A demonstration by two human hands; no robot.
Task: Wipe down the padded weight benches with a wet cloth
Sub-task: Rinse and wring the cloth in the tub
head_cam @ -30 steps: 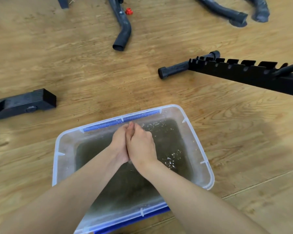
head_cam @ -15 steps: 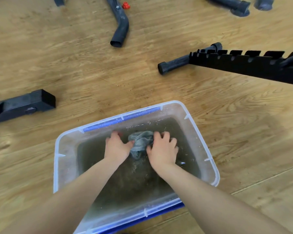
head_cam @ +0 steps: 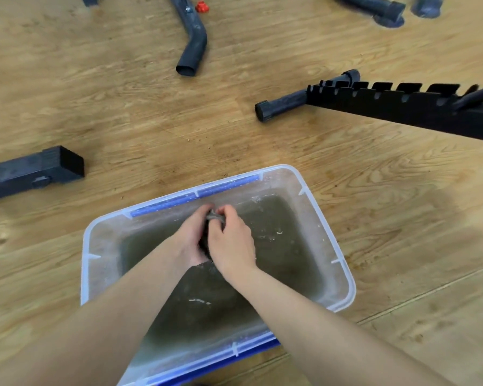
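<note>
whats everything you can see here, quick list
tub: 1, clear with blue trim, on the floor, near centre
water: murky brown, in the tub
cloth: 1, grey, bunched between both hands over the water
bent tube: 1, black, top centre
knob: 1, red, beside the bent tube
notched bar: 1, black, right
square tube: 1, black, left
tube ends: 2, black, top right
floor: light wood planks
left hand: grips the cloth
right hand: grips the cloth
</note>
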